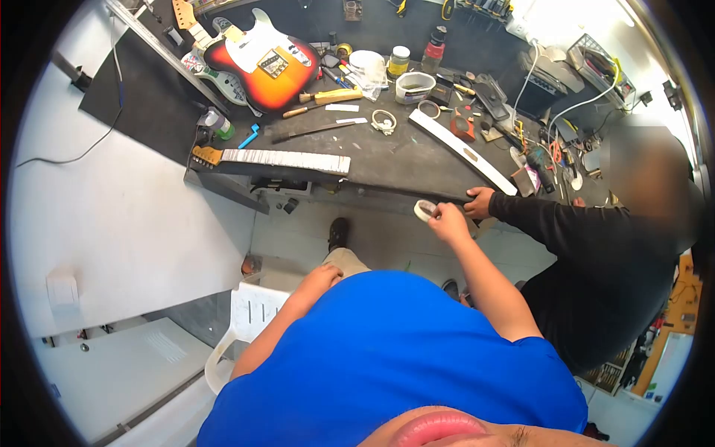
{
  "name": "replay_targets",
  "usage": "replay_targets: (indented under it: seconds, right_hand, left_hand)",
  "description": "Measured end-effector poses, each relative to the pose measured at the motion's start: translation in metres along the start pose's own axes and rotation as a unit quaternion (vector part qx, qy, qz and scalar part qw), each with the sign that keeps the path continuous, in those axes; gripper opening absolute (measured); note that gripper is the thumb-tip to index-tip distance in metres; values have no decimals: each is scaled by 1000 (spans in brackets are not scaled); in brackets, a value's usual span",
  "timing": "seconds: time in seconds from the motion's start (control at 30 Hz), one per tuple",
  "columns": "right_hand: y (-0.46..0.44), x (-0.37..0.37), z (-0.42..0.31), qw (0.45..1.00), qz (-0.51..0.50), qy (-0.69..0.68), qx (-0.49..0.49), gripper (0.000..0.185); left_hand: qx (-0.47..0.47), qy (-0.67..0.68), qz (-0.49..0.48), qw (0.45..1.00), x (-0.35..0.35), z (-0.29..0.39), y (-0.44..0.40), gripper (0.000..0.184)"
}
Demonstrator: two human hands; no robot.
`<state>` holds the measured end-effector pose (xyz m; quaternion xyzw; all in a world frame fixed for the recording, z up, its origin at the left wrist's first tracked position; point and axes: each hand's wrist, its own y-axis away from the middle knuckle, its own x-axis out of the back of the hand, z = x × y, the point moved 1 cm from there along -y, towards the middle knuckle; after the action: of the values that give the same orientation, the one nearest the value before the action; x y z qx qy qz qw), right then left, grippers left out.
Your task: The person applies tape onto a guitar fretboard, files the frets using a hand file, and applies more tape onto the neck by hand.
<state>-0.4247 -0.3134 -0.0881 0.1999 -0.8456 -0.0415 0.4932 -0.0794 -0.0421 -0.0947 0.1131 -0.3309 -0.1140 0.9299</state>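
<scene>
My right hand [450, 222] is closed on a roll of pale tape [425, 210], held just off the front edge of the dark workbench [402, 167]. My left hand [323, 277] rests on my thigh; its fingers are too small to read clearly. Behind the tape lie a long white straightedge-like bar [462, 151] and another tape roll [383, 121]. A guitar neck [287, 160] with its fretboard covered in white strips lies along the bench's front left.
A sunburst guitar body [290, 71] stands at the back left. Jars, a tub [414, 88], brushes and tools line the back. A co-worker in black [603, 261] is at the right, one hand [479, 203] at the bench edge. A white chair [253, 311] is at my left.
</scene>
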Motion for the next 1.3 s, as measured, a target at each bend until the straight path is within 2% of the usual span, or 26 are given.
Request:
replay_targets:
  seconds: [0.03,0.1,0.13,0.23,0.27,0.37,0.47,0.57,0.6,0.63,0.7,0.77,0.83,0.93,1.0,1.1,1.17,1.27,1.3]
  right_hand:
    - [-20,-2,2,1000,13,0,5,21]
    - [-62,-14,6,993,106,-21,44,28]
    - [-75,-18,8,986,154,-29,58,33]
    - [-88,-26,-18,981,191,-13,-4,52]
    - [-89,-30,-21,989,136,-8,-60,63]
    - [-75,-48,-28,985,127,16,-118,61]
    - [-34,-49,-34,986,41,-2,-161,51]
    - [42,-54,-34,969,-44,-93,-223,45]
    - [73,-68,-19,948,-41,-125,-289,46]
    - [110,-86,-7,921,-37,-158,-355,47]
    - [175,-98,-18,808,3,-232,-541,55]
    - [265,-155,11,839,92,-13,-536,44]
    - [320,-167,-9,824,0,-36,-565,45]
    - [354,-173,-61,767,-25,-189,-613,42]
    - [356,-185,-80,790,-41,-240,-563,39]
    - [345,-210,-72,797,-57,-236,-553,35]
    - [330,-226,-51,794,-64,-206,-569,34]
    - [268,-136,-73,820,-61,-161,-546,37]
    - [259,-126,-57,810,-33,-182,-556,36]
  left_hand:
    - [10,-26,-3,1000,17,-2,-9,28]
    - [28,-78,-17,996,60,-12,-41,27]
    - [5,-72,17,997,82,-26,-61,25]
    - [-34,-68,74,994,170,-36,-121,22]
    - [-50,-68,94,992,197,-41,-140,20]
    - [-90,-131,74,985,261,-59,-201,20]
    - [-94,-170,4,981,300,-59,-260,24]
    - [-127,-201,-55,970,305,-54,-318,26]
    - [-131,-199,-76,968,302,-49,-335,27]
    - [-139,-194,-91,967,294,-44,-351,27]
    - [-158,-183,-116,963,272,-31,-380,26]
    - [-161,-187,-165,955,250,-7,-392,29]
    - [-186,-182,-208,943,230,9,-396,30]
    - [-212,-247,-330,886,209,16,-404,36]
    - [-189,-273,-397,856,215,19,-407,42]
    - [-151,-266,-363,880,244,12,-409,44]
    - [-109,-274,-263,918,261,-7,-416,37]
    - [-50,-277,-120,952,287,-63,-420,29]
    - [-42,-277,-77,957,295,-81,-423,26]
